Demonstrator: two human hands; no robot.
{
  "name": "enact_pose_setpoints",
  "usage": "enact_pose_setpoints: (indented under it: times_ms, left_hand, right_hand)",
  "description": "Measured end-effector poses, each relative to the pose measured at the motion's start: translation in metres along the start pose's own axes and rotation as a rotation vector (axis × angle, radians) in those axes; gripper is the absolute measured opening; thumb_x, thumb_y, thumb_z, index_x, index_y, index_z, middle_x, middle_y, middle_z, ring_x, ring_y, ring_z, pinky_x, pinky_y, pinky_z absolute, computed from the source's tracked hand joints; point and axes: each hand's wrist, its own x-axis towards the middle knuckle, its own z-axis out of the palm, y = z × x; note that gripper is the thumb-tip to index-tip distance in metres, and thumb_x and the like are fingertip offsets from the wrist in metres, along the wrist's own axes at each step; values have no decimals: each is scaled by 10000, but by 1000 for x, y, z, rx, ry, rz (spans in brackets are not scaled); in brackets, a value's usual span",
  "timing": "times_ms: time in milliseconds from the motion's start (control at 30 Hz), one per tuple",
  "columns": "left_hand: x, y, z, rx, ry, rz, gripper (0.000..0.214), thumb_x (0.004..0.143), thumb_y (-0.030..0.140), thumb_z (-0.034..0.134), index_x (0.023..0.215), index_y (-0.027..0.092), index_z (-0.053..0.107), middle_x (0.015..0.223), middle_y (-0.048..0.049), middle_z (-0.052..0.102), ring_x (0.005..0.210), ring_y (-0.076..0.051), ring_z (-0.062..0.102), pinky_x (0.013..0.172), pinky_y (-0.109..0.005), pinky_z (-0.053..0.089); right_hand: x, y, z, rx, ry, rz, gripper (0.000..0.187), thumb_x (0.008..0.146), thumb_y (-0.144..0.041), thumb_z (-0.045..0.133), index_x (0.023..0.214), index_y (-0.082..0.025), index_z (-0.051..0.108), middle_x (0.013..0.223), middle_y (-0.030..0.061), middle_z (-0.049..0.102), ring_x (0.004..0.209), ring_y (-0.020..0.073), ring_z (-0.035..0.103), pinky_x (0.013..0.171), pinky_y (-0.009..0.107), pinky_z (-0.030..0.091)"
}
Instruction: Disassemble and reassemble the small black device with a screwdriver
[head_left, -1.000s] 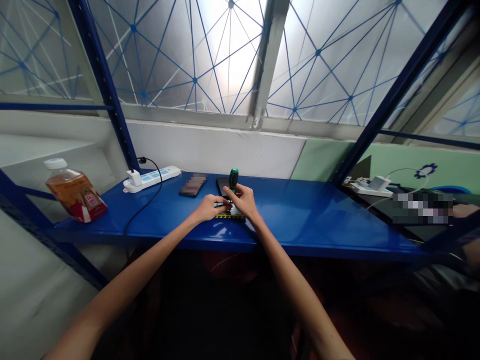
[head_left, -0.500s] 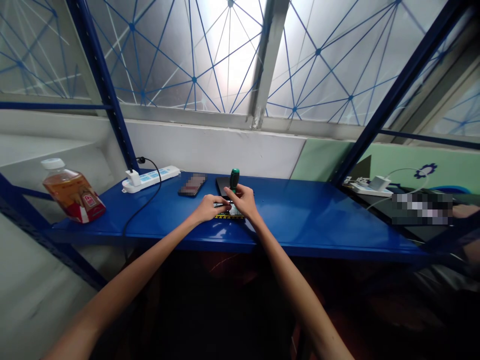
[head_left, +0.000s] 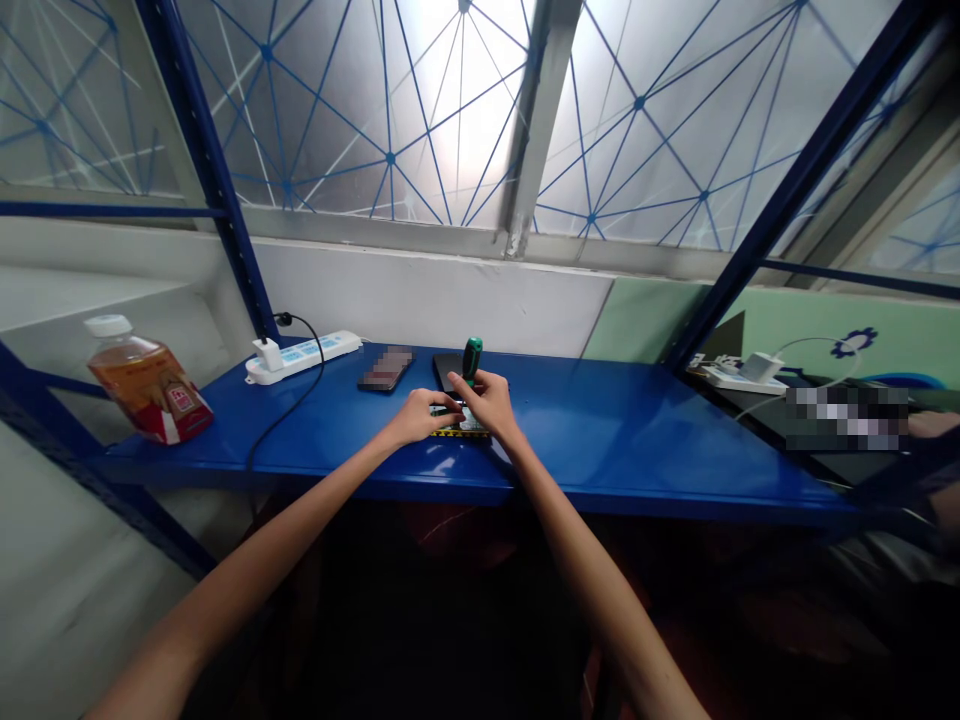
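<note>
My right hand [head_left: 491, 403] grips a screwdriver with a green and black handle [head_left: 472, 358], held nearly upright. Below its tip lies a small light-coloured board with a yellow-and-black striped edge [head_left: 459, 433], partly covered by my fingers. My left hand [head_left: 417, 415] reaches in from the left, thumb and fingers bent together near the screwdriver's shaft over the board. What its fingertips pinch, if anything, is too small to make out. Just behind the hands is a flat black object [head_left: 445, 367], partly hidden.
On the blue shelf table [head_left: 600, 430] lie a phone [head_left: 387, 369] and a white power strip [head_left: 307, 357] with a black cable. A tea-coloured drink bottle [head_left: 150, 385] stands far left. At the right are a white charger [head_left: 759, 368] and another person's hand [head_left: 932, 425].
The top of the screwdriver has tipped very slightly to the right. Both hands stay at the same place over the board.
</note>
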Motion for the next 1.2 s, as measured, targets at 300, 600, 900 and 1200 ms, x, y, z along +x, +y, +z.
enact_pose_setpoints:
  times_ms: [300, 600, 900, 1200]
  left_hand:
    - [1, -1, 1, -14, -15, 45, 220, 804, 354, 672, 845, 162, 771, 924, -77, 768, 909, -252, 704, 846, -314, 520]
    - [0, -2, 0, -22, -30, 58, 221, 811, 343, 665, 869, 159, 773, 939, -77, 768, 917, -247, 702, 832, -305, 514]
    - [0, 0, -1, -16, -7, 15, 256, 787, 397, 702, 832, 155, 773, 878, -74, 769, 861, -256, 708, 820, -318, 522]
    - [1, -1, -1, -38, -12, 26, 272, 793, 420, 697, 833, 168, 789, 915, -78, 773, 918, -263, 707, 850, -319, 521]
  right_hand:
    - [0, -1, 0, 3, -14, 9, 450, 831, -575, 569, 641, -168, 583, 608, 14, 538, 551, 124, 465, 516, 246, 354]
    - [-1, -4, -1, -21, 20, 1, 453, 822, -558, 589, 610, -158, 600, 539, -4, 509, 519, 109, 443, 523, 248, 333]
    - [-1, -2, 0, -44, 12, -18, 468, 836, -571, 570, 624, -155, 602, 566, 2, 511, 530, 106, 422, 511, 244, 312]
    - [-1, -1, 0, -45, 6, -11, 478, 835, -577, 569, 618, -152, 604, 581, 5, 524, 529, 102, 420, 515, 245, 318]
